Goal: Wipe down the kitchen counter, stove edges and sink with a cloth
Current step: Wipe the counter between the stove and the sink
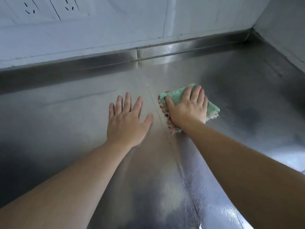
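A green cloth [177,95] with a pink underside lies flat on the steel kitchen counter [231,96]. My right hand [188,108] presses down on the cloth with straight, spread fingers and covers most of it. Just to its left, my left hand [127,119] rests palm-down on the bare counter, fingers spread, holding nothing. Both forearms reach in from the bottom of the view. A few small specks sit on the metal near the cloth.
A low steel upstand [148,53] runs along the back of the counter below a white wall [115,27]. Two wall sockets [49,7] sit at the top left. A side wall [280,30] closes the corner at the right.
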